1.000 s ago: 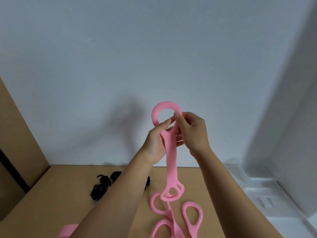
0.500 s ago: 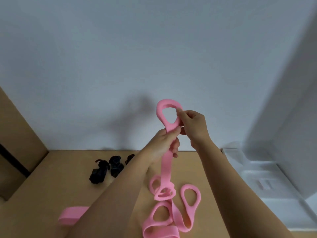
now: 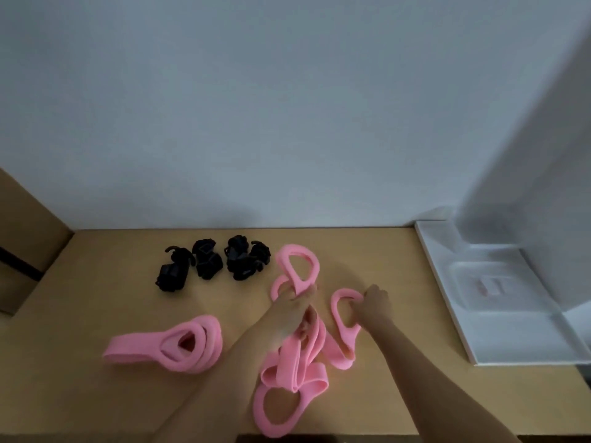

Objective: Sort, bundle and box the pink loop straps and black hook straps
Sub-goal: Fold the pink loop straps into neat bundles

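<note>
A tangle of pink loop straps (image 3: 295, 372) lies on the tan table (image 3: 96, 298) in front of me. My left hand (image 3: 292, 310) grips one pink strap just below its end loop (image 3: 299, 266), which rests on the table. My right hand (image 3: 374, 306) holds the loop of another pink strap (image 3: 340, 318) to the right. A bundled coil of pink straps (image 3: 179, 345) lies at the left. Several black hook straps (image 3: 212, 262) sit in a cluster near the wall.
A white tray or box lid (image 3: 499, 314) lies at the table's right side, beside a white upright panel. A brown cardboard box (image 3: 25, 238) stands at the far left. The grey wall runs along the table's back edge.
Both hands have come down from in front of the wall to the table. The raised pink strap now lies on the table, and my right hand has shifted to a different loop.
</note>
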`<state>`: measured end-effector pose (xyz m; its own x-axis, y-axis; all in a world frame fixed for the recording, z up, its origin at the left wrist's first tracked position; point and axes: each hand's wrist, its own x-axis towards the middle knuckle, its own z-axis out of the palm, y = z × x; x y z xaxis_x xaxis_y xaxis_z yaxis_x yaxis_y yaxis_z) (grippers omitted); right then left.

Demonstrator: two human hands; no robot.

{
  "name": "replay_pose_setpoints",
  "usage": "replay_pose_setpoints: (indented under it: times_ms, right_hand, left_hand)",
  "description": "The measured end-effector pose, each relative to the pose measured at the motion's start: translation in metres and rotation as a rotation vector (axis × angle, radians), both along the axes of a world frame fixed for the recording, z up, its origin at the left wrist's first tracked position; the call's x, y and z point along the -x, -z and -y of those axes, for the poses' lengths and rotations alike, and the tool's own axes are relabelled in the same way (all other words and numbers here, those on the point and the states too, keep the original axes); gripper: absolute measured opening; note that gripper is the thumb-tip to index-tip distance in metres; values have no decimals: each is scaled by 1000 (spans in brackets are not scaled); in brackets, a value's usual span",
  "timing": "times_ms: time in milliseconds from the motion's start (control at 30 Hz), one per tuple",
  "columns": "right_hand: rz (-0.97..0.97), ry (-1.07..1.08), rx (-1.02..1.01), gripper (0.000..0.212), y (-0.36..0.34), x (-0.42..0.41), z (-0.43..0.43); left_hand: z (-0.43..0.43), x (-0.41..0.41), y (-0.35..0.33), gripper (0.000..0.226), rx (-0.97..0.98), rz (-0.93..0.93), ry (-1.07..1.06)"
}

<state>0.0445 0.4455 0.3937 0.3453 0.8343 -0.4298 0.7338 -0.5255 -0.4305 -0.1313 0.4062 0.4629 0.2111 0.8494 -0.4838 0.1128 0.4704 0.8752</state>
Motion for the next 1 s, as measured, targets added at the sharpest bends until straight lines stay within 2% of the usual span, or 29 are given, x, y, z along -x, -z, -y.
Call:
replay_pose_setpoints:
  times_ms: [100, 167, 267, 433, 533, 633, 733, 833, 1000]
  right_hand:
    - [-27, 7, 12, 37, 5, 1, -3]
    - [-69, -10, -52, 30, 0, 0, -4]
    - [-148, -106, -262, 15, -28, -4, -2]
    - [-292, -302, -618, 10, -107, 3, 3]
    - [-340, -398, -777, 8, -160, 12, 6]
    - [-367, -474, -930, 12, -206, 19, 7]
    - [-452, -525, -1002, 20, -247, 26, 12]
    - [-560, -561, -1020, 20, -283, 33, 17]
    - [-599, -628, -1061, 13, -328, 42, 20]
  left_hand:
    - [0, 0, 0, 26, 12, -22, -2]
    - [-3, 2, -4, 35, -34, -33, 15]
    - [-9, 6, -19, 53, -130, -100, -3]
    - [-31, 14, -48, 34, -213, -119, -85]
    - [-49, 20, -70, 34, -358, -151, -109]
    - [-61, 23, -99, 33, -449, -103, -144]
    - [-67, 27, -124, 31, -560, -143, -90]
    - [-67, 27, -144, 32, -625, -185, -18]
    - [-62, 21, -168, 30, -640, -74, 8]
